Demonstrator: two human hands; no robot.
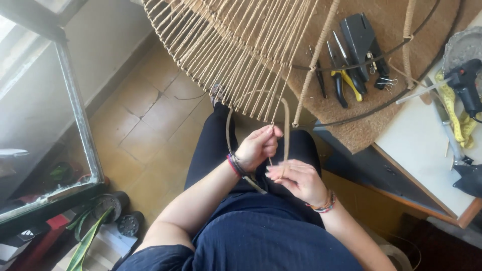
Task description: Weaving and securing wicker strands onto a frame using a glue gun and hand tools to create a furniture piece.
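Observation:
A tan cord (286, 118) loops down from a round wire frame (236, 45) strung with many tan cords, which leans over my lap. My left hand (257, 146) pinches the cord just under the frame's lower edge. Below it and to the right, my right hand (296, 180) holds the same cord between thumb and fingers. A flat strand of the cord (253, 183) trails over my left wrist, which wears bracelets. I sit in dark clothes, legs stretched toward the tiled floor.
A table (416, 145) on the right carries a coir mat (381, 60) with pliers (344, 80), a black stapler-like tool (364, 40), a black glue gun (467, 83) and a yellow tape (454, 113). A glass pane (45, 125) and potted plants (100, 211) stand at left.

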